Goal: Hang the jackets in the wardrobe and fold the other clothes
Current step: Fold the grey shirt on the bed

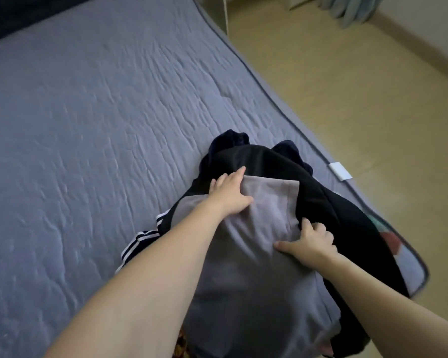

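Observation:
A grey garment (259, 254) lies on top of a pile of dark clothes at the near right corner of the bed. Under it is a black garment (329, 202), a dark navy piece (230, 139) behind that, and a black piece with white stripes (140, 241) on the left. My left hand (229, 193) lies flat on the grey garment's far left corner, fingers spread. My right hand (311, 240) pinches the grey garment's right edge, its fingers curled into the fabric where it meets the black cloth.
The bed (88, 112) has a quilted grey-blue cover and stretches far to the left and back. Wooden floor (360, 99) runs along its right side. A small white object (340, 171) lies by the bed edge. A curtain (352, 9) hangs at the back right.

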